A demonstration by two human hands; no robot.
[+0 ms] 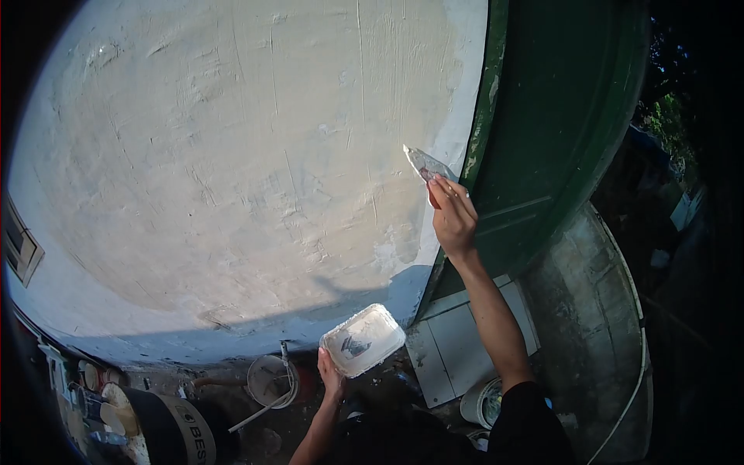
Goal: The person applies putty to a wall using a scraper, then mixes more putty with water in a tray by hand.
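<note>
My left hand (331, 376) grips a shallow white plastic tub (380, 347) by its left edge. Its inside is smeared with whitish paste, with a grey patch on the bottom. Higher up and to the right, my right hand (455, 213) is closed round the red handle of a putty knife (426, 164). The blade points up and left, coated in pale paste, close to the wall (256, 155); whether it touches cannot be told. Rough cream filler with ridges and streaks covers much of the wall, and a white border runs around it.
A dark green door (558, 132) stands right of the wall. Below left are a black barrel (174, 426) and a white bucket (267, 380) with a pipe. Another bucket (480, 403) stands by pale tiles (453, 349). A hose (639, 364) curves along the right.
</note>
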